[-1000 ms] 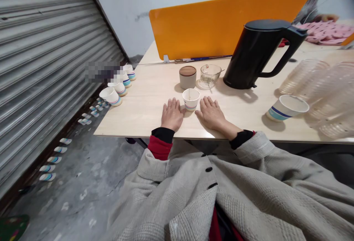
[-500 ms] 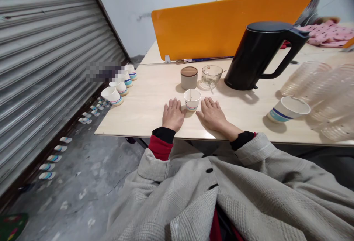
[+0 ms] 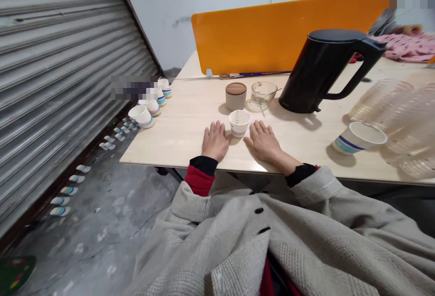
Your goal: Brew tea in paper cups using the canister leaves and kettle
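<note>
Two palms down: the left hand (image 3: 215, 143) and the right hand (image 3: 263, 143) lay spread on the table (image 3: 180, 139), opened out nearly flat, fingers pointing away from the wearer, neither with hold of anything.
Paper cup: the small white cup (image 3: 239, 125) stood upright between the hands, near both thumbs; whether a thumb touched its base could not be told. A thin dark line showed inside, too small to make out.
Thumbs: these seemed the parts to mind most, since a slight slide inward could have nudged so light a cup.
Wrists: resting them loosely near the table's front edge looked sound, with the weight let down through the palms.
Jar and bowl: a lidded jar (image 3: 235, 99) and a glass bowl (image 3: 261, 95) stood just beyond the cup, so fingers were best left short of them.
Kettle: the black kettle (image 3: 311, 74) stood beyond the right hand, well apart from it, its handle to the right; a wide sweep of that arm would have been the likeliest way to bump it.
Second cup: a larger-looking cup (image 3: 360, 138) stood farther right, near the clear plastic stacks (image 3: 404, 114), out of the hands' way.
</note>
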Available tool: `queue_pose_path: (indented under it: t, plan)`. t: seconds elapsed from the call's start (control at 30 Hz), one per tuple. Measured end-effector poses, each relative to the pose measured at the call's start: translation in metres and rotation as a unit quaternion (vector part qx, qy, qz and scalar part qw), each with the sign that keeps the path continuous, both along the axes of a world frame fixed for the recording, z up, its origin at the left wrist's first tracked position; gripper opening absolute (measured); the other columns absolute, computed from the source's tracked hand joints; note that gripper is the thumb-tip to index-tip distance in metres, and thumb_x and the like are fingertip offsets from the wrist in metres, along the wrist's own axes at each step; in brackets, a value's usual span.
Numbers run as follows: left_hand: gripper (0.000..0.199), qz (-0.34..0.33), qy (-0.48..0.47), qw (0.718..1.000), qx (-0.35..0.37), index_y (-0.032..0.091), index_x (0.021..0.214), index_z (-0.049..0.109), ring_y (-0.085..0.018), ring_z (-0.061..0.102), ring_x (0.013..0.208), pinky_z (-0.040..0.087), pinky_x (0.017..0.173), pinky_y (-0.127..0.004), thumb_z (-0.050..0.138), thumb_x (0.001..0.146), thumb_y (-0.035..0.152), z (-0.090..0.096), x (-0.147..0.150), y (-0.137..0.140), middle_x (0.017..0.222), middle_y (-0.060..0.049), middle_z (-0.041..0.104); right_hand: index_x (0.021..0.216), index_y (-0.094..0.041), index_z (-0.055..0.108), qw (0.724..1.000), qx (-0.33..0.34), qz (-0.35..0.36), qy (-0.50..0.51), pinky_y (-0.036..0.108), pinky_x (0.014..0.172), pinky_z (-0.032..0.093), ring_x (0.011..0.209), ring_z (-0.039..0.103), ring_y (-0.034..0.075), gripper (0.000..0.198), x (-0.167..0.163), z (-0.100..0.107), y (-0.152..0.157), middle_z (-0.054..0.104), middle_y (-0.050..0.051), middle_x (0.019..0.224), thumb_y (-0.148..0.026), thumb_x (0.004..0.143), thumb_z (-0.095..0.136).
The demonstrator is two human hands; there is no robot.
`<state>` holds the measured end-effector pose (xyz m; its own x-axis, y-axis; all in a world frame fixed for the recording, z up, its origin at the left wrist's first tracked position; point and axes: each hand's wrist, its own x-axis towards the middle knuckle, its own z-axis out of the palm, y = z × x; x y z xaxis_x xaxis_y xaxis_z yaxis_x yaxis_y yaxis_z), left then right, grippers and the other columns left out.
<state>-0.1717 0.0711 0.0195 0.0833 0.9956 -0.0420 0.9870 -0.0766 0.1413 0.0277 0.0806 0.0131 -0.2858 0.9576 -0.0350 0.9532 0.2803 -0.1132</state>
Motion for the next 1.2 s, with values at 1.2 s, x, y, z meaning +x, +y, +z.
queue_pose_path:
  t: [1.2]
  plan:
    - [0.072,-0.006,0.001,1.0,0.004,0.008,0.174,0.029,-0.035,0.015,0.173,0.014,0.141,-0.055,0.024,0.114,0.048,-0.0021,-0.0012,0.0006,0.185,-0.014,0.019,0.17,0.003,0.033,1.0,0.0,-0.003,0.002,0.06,0.137,0.018,0.17,0.019,0.04,0.077,0.0,0.0005,-0.0008,0.024,0.026,0.181,-0.046,0.11,0.031]
